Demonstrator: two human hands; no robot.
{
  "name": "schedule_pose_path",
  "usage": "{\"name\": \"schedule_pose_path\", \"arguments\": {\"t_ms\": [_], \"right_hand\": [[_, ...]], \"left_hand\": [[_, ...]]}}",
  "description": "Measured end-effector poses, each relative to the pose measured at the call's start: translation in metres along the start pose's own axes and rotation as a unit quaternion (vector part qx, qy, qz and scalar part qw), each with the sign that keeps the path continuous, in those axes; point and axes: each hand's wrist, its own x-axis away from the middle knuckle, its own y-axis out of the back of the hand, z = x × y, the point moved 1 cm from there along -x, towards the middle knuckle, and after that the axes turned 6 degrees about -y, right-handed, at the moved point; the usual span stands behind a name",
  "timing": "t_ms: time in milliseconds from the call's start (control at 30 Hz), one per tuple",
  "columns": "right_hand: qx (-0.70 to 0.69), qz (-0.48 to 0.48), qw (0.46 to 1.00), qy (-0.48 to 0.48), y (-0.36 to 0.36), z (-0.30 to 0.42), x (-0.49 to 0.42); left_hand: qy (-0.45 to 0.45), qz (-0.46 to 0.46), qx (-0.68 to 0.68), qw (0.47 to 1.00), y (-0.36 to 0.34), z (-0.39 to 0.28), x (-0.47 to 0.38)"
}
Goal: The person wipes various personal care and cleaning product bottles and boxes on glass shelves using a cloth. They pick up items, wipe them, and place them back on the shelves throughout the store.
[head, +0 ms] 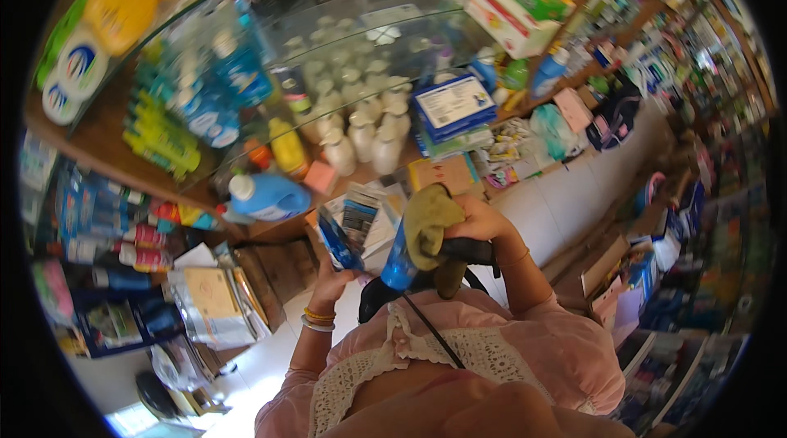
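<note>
My left hand, with bangles at its wrist, grips a blue packet with an orange edge. An olive-green cloth is bunched in my right hand. A blue bottle or container is against the cloth's left side; whether my right hand holds it too is hidden. Between and beyond my hands, a dark and silver packet lies on papers at the counter's edge. Past it, several white pump bottles stand on the shelf beside a blue and white box.
A blue jug stands at the shelf's front edge, left of a pink box. A glass shelf crosses above the bottles. An open carton is at the right. Stacked papers and envelopes are at the left.
</note>
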Motion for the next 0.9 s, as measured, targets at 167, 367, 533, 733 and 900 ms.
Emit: {"name": "schedule_pose_path", "arguments": {"t_ms": [167, 367, 533, 733, 900], "right_hand": [[0.103, -0.086, 0.991, -0.004, 0.045, -0.009, 0.091], [-0.023, -0.286, 0.957, -0.033, 0.116, -0.035, 0.215], [-0.036, -0.425, 0.904, -0.022, 0.167, -0.036, 0.289], [-0.050, -0.535, 0.844, -0.008, 0.244, -0.055, 0.333], [-0.068, -0.581, 0.811, 0.016, 0.325, -0.057, 0.357]], "left_hand": [[0.138, 0.190, 0.148, 0.961, -0.111, 0.056, -0.027], [0.249, 0.295, 0.195, 0.902, -0.277, 0.135, -0.054], [0.301, 0.336, 0.184, 0.873, -0.368, 0.203, -0.078], [0.353, 0.398, 0.187, 0.826, -0.455, 0.240, -0.136], [0.376, 0.454, 0.187, 0.786, -0.516, 0.288, -0.198]]}}
